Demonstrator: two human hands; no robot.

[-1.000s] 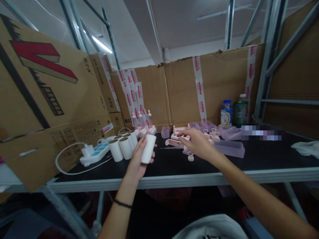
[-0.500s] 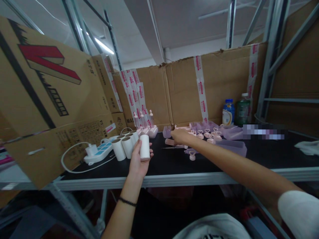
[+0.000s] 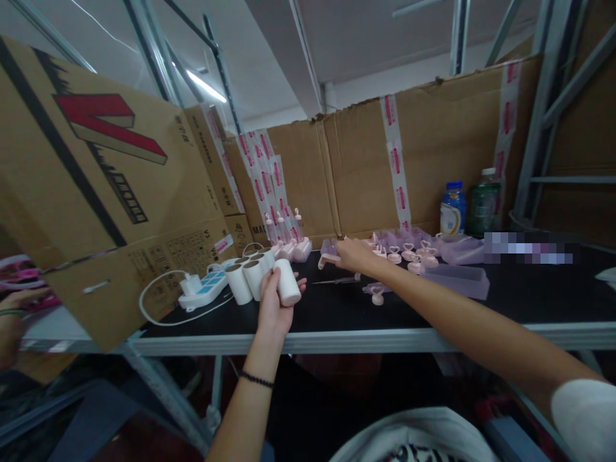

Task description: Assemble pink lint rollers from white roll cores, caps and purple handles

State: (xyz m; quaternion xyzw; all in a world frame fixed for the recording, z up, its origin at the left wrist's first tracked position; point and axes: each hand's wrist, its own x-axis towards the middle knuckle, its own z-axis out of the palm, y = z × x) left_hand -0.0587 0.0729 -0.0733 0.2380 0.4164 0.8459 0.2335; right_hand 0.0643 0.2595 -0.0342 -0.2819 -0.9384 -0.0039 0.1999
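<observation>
My left hand [image 3: 273, 300] is closed round a white paper roll [image 3: 288, 282] just above the black tabletop [image 3: 337, 314], beside a cluster of several upright white rolls [image 3: 250, 276]. My right hand [image 3: 353, 254] reaches far forward and grips a pink plastic handle piece [image 3: 327, 258]. Pink heart-shaped parts [image 3: 409, 255] lie scattered just right of that hand. A thin metal tool [image 3: 335, 280] lies on the table below it.
A white power strip [image 3: 205, 290] with its cord sits at the left. Cardboard walls [image 3: 366, 167] enclose the back and left. Two bottles [image 3: 466, 208] stand at the back right beside pale purple trays [image 3: 457, 277]. Another person's hand [image 3: 14, 314] shows at far left.
My right hand has moved left and farther back and picked up the pink handle piece. My left hand tilted the white roll. The view shifted right.
</observation>
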